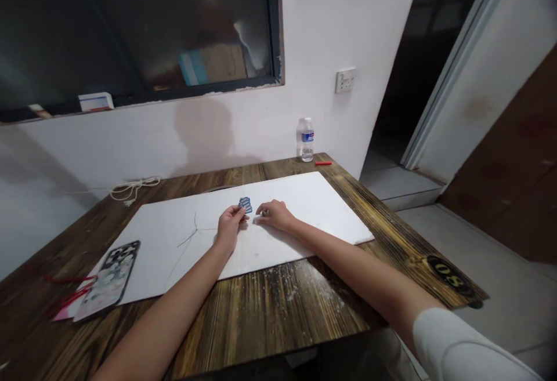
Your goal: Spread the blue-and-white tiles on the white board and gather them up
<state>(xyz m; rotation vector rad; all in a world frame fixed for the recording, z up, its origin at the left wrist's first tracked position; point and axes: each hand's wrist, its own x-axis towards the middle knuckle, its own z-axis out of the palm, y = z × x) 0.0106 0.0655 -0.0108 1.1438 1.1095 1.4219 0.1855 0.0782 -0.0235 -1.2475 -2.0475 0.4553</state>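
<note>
My left hand [230, 227] pinches a small flat piece with blue and white stripes [246, 204] between thumb and fingers, just above the white board [287, 195]. What the striped piece is, I cannot tell. To its right, my right hand [276, 216] rests low over the board with its fingers curled together. A tiny greyish bit [256, 219] shows at the right fingertips, too small to name. Thin dark lines [195, 229] that branch from one point lie on the board left of my hands.
A phone in a patterned case [111, 274] lies at the board's left corner, beside red cords [73, 297]. Toward the wall are a white cable [133, 188], a water bottle [307, 140] and a red stick-like item [323, 163]. The wooden table [278, 311] has a "08" plate [450, 275].
</note>
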